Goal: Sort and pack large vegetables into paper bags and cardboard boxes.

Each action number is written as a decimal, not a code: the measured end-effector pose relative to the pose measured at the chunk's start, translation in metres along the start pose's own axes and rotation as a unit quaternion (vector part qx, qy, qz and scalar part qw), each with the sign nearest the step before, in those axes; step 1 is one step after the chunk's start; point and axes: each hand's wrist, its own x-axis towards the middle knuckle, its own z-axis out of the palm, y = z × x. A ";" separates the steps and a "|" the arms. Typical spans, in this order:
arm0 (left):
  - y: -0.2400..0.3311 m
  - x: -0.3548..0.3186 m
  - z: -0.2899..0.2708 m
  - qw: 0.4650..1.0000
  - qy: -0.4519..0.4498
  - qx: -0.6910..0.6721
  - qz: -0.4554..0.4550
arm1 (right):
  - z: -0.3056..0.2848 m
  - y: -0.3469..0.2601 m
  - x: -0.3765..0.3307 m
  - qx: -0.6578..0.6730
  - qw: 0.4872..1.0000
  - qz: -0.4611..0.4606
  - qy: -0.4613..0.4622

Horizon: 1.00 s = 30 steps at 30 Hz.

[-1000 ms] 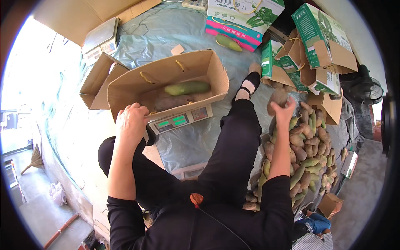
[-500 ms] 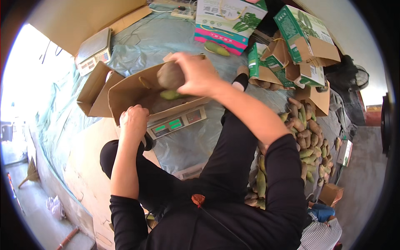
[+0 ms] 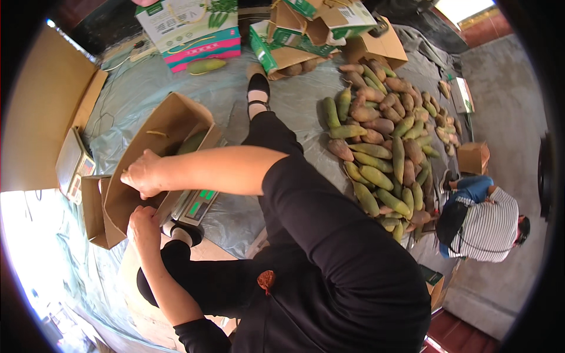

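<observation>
An open cardboard box [image 3: 185, 109] sits tilted on a digital scale [image 3: 197, 207] with lit green displays. My left hand [image 3: 144, 226] is closed over the box's near edge. Inside the box opening, my right hand [image 3: 146, 174] has its fingers curled downward; whatever they may hold is hidden. A dark green, radish-like root [image 3: 192, 142] lies within the box, partly shaded by its wall. My right forearm covers part of the opening.
To the right spreads a large pile of green and brown radish-like roots [image 3: 382, 156]. Printed cartons [image 3: 200, 35] stand at the back, with one green root [image 3: 206, 66] before them. Another scale [image 3: 75, 165] is at far left. A person in a striped top [image 3: 488, 226] sits at right.
My view has swung right, bringing the whole pile into sight. My right hand has gone lower into the box, and the brown root it held is out of sight. My left hand stays at the edge.
</observation>
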 end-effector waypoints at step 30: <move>0.010 0.004 -0.003 0.990 -0.063 -0.096 -0.085 | 0.191 0.288 -0.498 0.098 0.671 0.725 0.123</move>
